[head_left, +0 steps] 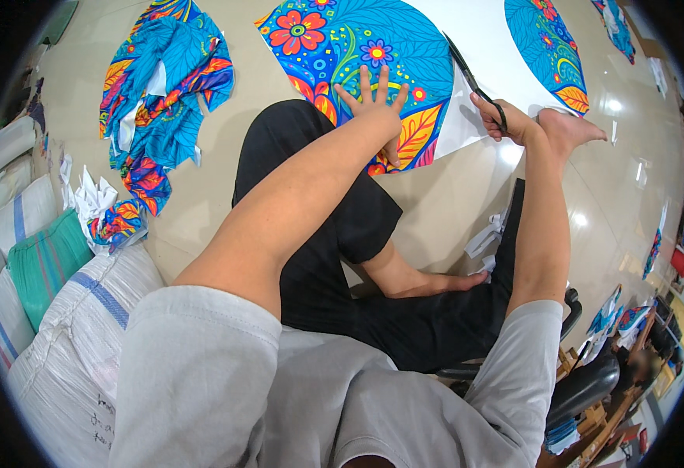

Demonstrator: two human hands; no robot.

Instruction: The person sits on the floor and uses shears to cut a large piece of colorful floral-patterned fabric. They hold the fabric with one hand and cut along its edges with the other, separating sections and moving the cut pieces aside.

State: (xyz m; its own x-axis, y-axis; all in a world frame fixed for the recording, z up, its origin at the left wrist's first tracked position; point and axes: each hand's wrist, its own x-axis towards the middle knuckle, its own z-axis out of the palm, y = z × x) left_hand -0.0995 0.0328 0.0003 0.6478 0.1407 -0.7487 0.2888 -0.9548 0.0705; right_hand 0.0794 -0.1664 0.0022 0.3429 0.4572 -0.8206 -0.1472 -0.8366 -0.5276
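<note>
A white cloth (pixel 478 117) printed with bright floral panels lies spread on the floor in front of me. My left hand (pixel 374 109) rests flat on the blue printed panel (pixel 404 39), fingers spread, near its orange leaf corner. In my right hand (pixel 505 121) are black scissors (pixel 466 69), gripped by the handles. Their blades point away from me and to the left, along the curved right edge of that panel, over the white part. Whether the blades are parted I cannot tell. Further right on the cloth is another printed panel (pixel 548 51).
Crumpled printed cloth pieces (pixel 162 86) lie on the tiled floor at the left. White scraps (pixel 92 195) sit beside stuffed white sacks (pixel 84 366) and a green sack (pixel 45 257). My bare foot (pixel 564 132) is at the cloth's right edge. A black chair (pixel 583 390) stands at lower right.
</note>
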